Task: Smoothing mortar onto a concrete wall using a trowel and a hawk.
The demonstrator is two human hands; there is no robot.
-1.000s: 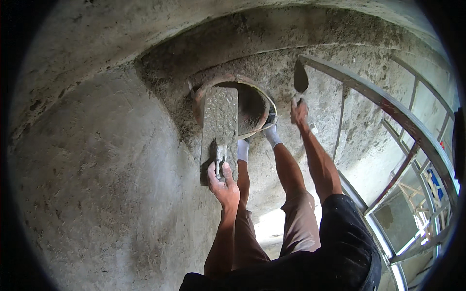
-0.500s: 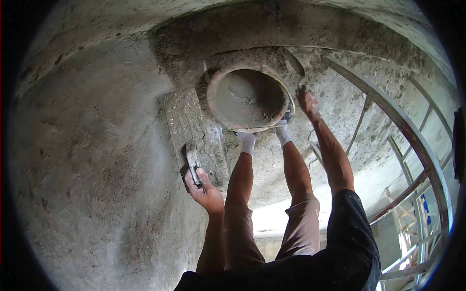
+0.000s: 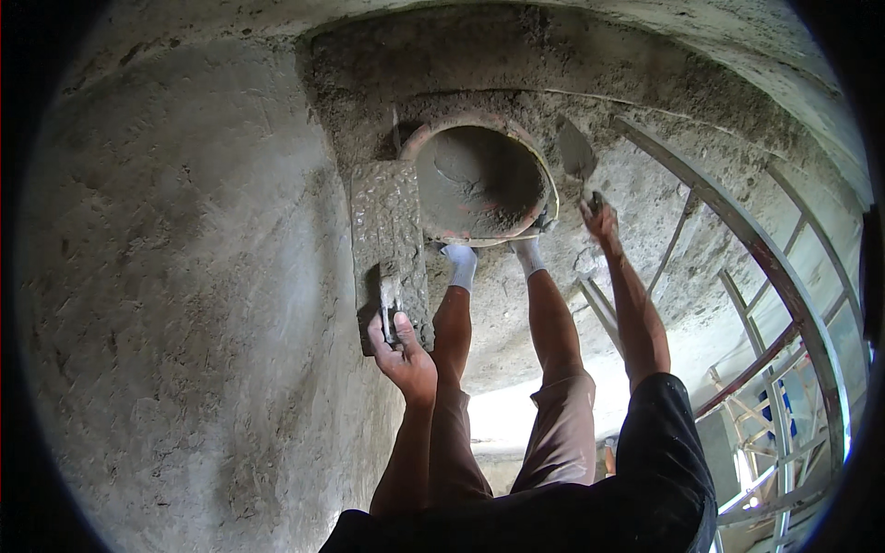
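Note:
My left hand [image 3: 406, 359] is closed around the handle of a long plastering float [image 3: 392, 217], whose upturned face and edges are coated with grey mortar. The float lies left of a round bucket [image 3: 429, 143] and overlaps its left rim in the picture. Wet grey mortar [image 3: 470, 170] covers the inside of the bucket. To the bucket's right, my right hand [image 3: 601, 224] grips a pointed trowel [image 3: 576, 150] by its handle, the blade pointing away from me and smeared grey.
A rough plastered wall [image 3: 203, 258] fills the left side. Metal scaffold or ladder rails [image 3: 774, 249] curve along the right. My feet in white socks [image 3: 459, 267] stand right behind the bucket on the mortar-stained floor [image 3: 516, 323].
The float has moved right, closer to the bucket, and turned more upright in view. My right hand has come nearer to me, and the trowel blade now shows its broad face.

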